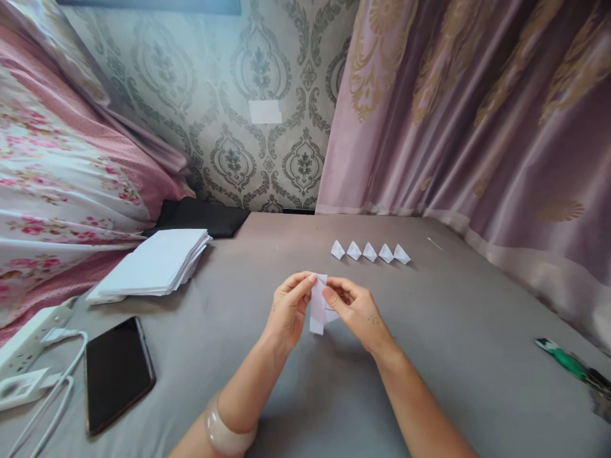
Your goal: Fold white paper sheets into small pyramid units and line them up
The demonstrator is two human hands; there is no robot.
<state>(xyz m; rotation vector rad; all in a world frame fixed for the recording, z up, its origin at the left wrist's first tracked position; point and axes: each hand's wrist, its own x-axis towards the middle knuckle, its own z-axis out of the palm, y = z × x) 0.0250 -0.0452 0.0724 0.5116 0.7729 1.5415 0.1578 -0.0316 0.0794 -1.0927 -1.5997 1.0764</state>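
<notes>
Between my two hands is a small folded sheet of white paper (317, 312), held upright above the grey surface. My left hand (291, 302) pinches its upper left edge between thumb and fingers. On the other side, my right hand (353, 308) grips the paper with the thumb in front and the fingers behind. A loose flap shows below the right thumb. Beyond my hands stand several folded white paper shapes (370, 252) in a row. A thick stack of white paper (157, 261) lies to the left.
A phone (118, 375) lies at the left front, beside a white power strip (28, 337) with a plugged-in cable (67, 375). Behind the paper stack is a black folded cloth or bag (200, 216). A green-handled tool (568, 361) is at the far right. Curtains (458, 114) hang along the right.
</notes>
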